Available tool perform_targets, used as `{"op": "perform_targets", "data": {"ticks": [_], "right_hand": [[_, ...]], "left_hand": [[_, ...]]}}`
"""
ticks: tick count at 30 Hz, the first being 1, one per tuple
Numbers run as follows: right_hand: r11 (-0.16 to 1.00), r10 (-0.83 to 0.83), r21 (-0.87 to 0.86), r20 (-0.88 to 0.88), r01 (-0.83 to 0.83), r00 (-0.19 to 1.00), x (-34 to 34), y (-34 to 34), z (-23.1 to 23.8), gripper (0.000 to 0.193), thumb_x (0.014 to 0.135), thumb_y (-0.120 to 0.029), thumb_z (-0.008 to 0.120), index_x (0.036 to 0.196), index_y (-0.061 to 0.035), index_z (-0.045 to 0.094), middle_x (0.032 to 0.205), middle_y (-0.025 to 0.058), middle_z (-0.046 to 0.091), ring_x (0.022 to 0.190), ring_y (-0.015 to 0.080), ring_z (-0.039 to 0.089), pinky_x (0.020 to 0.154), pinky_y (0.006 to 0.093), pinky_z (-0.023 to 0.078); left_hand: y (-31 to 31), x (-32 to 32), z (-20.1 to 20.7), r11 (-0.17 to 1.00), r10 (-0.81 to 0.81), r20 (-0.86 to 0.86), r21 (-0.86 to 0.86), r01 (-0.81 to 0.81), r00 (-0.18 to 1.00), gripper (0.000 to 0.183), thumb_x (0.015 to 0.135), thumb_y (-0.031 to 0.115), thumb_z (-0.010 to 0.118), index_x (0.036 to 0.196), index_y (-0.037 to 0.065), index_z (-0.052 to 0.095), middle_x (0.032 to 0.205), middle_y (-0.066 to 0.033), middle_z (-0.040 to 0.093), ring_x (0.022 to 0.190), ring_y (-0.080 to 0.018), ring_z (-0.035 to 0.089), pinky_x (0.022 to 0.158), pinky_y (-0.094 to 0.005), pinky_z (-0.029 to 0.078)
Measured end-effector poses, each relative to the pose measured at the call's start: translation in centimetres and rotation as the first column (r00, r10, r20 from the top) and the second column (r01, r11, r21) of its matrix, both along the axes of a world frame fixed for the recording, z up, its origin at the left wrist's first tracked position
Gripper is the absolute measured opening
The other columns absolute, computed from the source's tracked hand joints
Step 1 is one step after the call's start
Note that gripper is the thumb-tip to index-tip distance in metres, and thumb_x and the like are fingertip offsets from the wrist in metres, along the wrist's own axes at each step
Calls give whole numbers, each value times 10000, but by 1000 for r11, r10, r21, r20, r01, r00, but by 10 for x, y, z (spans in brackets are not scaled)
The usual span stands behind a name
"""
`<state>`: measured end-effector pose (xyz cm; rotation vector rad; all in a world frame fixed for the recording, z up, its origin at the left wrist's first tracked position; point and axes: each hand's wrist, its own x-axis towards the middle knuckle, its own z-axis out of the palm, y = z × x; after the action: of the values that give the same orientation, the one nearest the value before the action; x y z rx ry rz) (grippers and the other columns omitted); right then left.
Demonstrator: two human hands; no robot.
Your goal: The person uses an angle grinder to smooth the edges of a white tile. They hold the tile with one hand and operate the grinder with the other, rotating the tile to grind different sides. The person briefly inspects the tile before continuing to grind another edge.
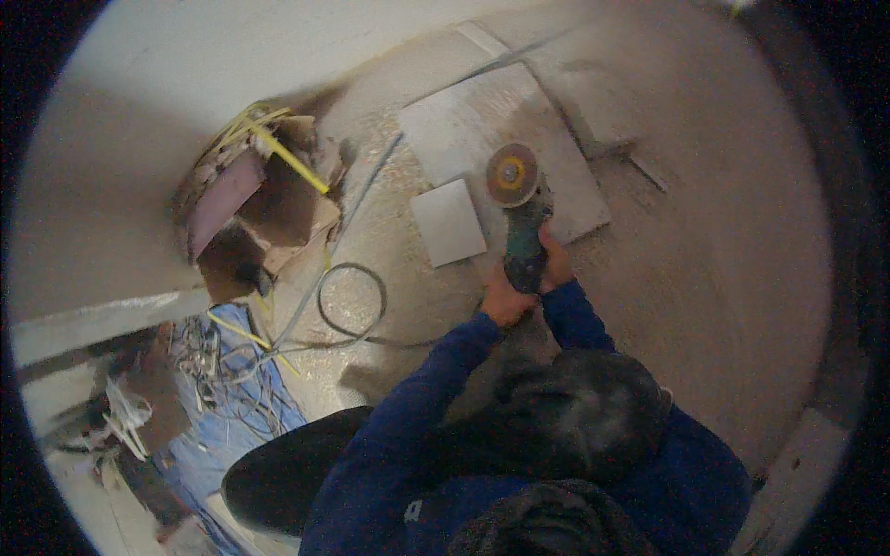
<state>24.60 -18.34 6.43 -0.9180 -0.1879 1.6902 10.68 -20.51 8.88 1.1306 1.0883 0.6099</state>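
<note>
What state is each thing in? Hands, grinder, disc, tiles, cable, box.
Grinder: held; running or not, can't tell
Left hand: closed on its rear
Right hand: closed on its side
Disc: fitted
Large tile: flat on floor, dusty-looking
Small tile: flat, beside it
Cable: looped on floor
Cardboard box: looks open

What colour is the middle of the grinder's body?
The grinder's body is dark bluish green there, as the head view shows.

Dusty floor point(714, 250) beside pale wall point(176, 69)

An indoor building site, judging by the dusty beige floor point(723, 232), large flat pale slab point(482, 116) and teal-bodied angle grinder point(526, 238).
</note>
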Motion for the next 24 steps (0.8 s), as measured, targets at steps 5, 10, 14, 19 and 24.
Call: {"op": "perform_targets", "data": {"ticks": [5, 10, 14, 19, 24], "right_hand": [[999, 7, 47, -37, -6, 999, -33, 12, 1, 468, 957, -375, 466, 1273, -29, 467, 1143, 108, 588, 1003, 240, 592, 881, 368, 479], [931, 225, 39, 723, -363, 653, -56, 56, 4, 497, 927, -436, 500, 1254, -63, 532, 1160, 161, 599, 1084, 268, 567, 924, 375, 452], [866, 1, -43, 996, -498, -84, -55, 97, 2, 646, 837, -390, 607, 1328, -14, 419, 1237, 184, 536, 1084, 313, 548, 954, 382, 425], [769, 42, -325, 885, -551, -464, -74, 124, -15, 738, 744, -379, 689, 1340, -44, 409, 1334, 213, 441, 1202, 360, 450, 982, 435, 401], [848, 149, -253, 957, -465, -250, -75, 133, -22, 705, 678, -267, 733, 1286, -29, 469, 1199, 197, 555, 1090, 318, 546, 912, 406, 444]], "left_hand": [[6, -20, 1, 984, 158, 47, 71, -161, 986, 981, 540, 170, 796, 1353, -25, 284, 1162, -169, 546, 1103, -297, 519, 947, -371, 418], [25, -70, 14, 930, 310, -192, 267, -254, 931, 1032, 554, 149, 774, 1419, 1, 230, 1167, -188, 560, 1079, -308, 552, 920, -380, 444], [19, -123, 11, 925, 363, -494, 292, -243, 790, 985, 542, 118, 741, 1413, 54, 286, 1072, -213, 615, 965, -348, 617, 841, -396, 494], [7, -155, -6, 877, 467, -552, 185, -444, 691, 933, 538, 122, 720, 1384, 55, 333, 1025, -220, 634, 929, -364, 633, 821, -406, 505], [4, -168, -5, 841, 540, -615, 367, -397, 575, 916, 541, 143, 713, 1373, 46, 343, 1033, -219, 633, 940, -369, 629, 827, -409, 498]]}}
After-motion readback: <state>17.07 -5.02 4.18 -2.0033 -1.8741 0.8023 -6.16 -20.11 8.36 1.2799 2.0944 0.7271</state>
